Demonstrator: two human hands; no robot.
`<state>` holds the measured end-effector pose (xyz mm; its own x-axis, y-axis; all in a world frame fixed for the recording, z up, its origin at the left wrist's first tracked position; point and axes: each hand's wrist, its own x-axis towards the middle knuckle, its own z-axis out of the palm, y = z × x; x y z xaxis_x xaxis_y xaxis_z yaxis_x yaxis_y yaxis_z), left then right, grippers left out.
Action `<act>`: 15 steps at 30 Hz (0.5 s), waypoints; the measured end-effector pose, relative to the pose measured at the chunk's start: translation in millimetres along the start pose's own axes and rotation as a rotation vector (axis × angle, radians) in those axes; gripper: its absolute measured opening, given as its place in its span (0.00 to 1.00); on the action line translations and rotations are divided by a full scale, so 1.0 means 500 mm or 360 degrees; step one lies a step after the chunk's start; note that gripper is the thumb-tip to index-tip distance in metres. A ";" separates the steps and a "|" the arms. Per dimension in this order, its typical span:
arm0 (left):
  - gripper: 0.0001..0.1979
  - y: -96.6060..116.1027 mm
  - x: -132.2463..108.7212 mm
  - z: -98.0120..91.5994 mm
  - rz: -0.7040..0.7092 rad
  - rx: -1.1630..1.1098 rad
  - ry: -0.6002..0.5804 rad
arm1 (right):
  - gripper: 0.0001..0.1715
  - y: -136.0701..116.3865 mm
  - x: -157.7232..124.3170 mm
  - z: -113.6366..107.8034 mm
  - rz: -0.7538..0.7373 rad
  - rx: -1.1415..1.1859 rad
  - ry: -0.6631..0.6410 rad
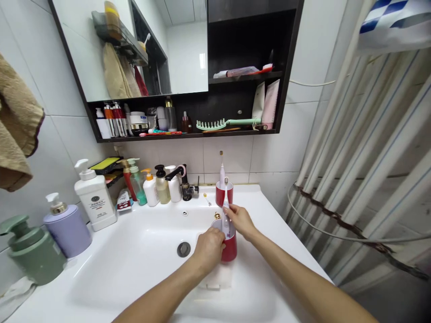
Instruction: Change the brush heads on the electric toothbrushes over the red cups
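Observation:
Over the right side of the white sink, my left hand [209,247] is closed around the rim and side of a red cup [230,249] with a pale inside. My right hand [241,219] pinches a white electric toothbrush [226,211], which stands upright with its lower end inside that cup. Behind it, on the sink's back ledge, a second red cup [220,195] holds a pale pink electric toothbrush [222,174]. A whitish, translucent object [215,281] lies in the basin below the held cup; its kind I cannot make out.
A black faucet [186,183] rises at the back of the sink [141,251], near the drain [183,249]. Several pump bottles, including a large white one [95,202], line the left side. A dark mirror cabinet [188,135] hangs above. White pipes [367,170] stand at the right.

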<state>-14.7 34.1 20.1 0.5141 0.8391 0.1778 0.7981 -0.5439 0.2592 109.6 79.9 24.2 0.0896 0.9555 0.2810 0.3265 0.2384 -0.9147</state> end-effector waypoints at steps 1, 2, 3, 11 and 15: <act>0.08 0.011 0.017 -0.008 0.0054 0.0024 0.0027 | 0.14 -0.004 0.012 -0.022 -0.0001 -0.0018 0.0033; 0.08 0.023 0.037 -0.015 0.0112 0.0039 0.0065 | 0.15 -0.008 0.026 -0.045 -0.0003 -0.0038 0.0067; 0.08 0.035 0.059 -0.020 0.0166 0.0048 0.0109 | 0.16 -0.011 0.042 -0.068 -0.0007 -0.0061 0.0102; 0.09 0.087 0.254 -0.007 0.0351 0.0039 0.0293 | 0.15 0.007 0.175 -0.197 0.0071 -0.0321 0.0318; 0.10 0.082 0.323 0.019 0.0358 0.0036 0.0324 | 0.13 0.033 0.228 -0.209 0.0140 -0.0443 0.0311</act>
<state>103.9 147.6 50.4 0.6069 0.6775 0.4155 0.6795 -0.7135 0.1709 223.6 174.6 71.5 0.2986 0.9125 0.2796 0.5510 0.0743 -0.8312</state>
